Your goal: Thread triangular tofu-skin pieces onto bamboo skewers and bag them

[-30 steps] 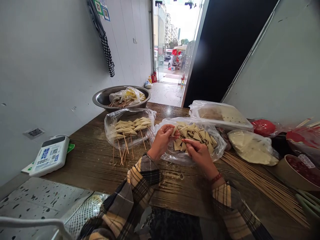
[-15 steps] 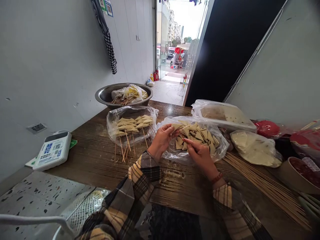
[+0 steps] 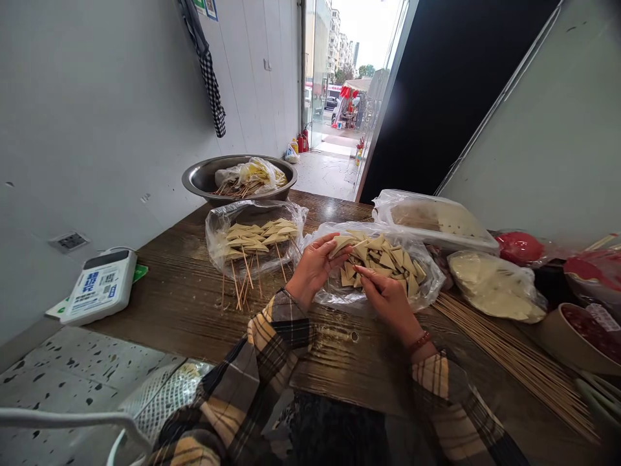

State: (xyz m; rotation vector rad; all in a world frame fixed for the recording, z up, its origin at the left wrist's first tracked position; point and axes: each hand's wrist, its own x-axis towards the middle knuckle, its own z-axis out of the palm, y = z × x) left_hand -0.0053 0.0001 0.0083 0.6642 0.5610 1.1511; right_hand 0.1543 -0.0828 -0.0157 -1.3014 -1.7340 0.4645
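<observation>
My left hand (image 3: 315, 264) is closed on a flat tan triangle (image 3: 343, 244) that looks like sliced tofu, held above the near left part of an open plastic bag (image 3: 334, 296). Many loose triangles (image 3: 388, 261) of the same kind fill that bag. Just right of the left hand, my right hand (image 3: 385, 294) pinches with thumb and forefinger over the pile. What lies between those fingertips is too small to make out. Left of both hands, another clear bag (image 3: 218, 223) holds skewered triangles (image 3: 259, 236), their sticks pointing toward me.
Bare bamboo skewers (image 3: 514, 362) lie in a long bundle at the right. Beyond them are a bagged pale food (image 3: 497, 285), a bowl of red stuff (image 3: 589, 336) and a wrapped white tray (image 3: 436, 220). A metal basin (image 3: 194, 184) stands back left, a white payment box (image 3: 99, 288) nearer.
The view has shifted slightly. My left hand's fingers have moved a little around the triangle, which now sits tilted in them. The right hand has stayed nearly in place.
</observation>
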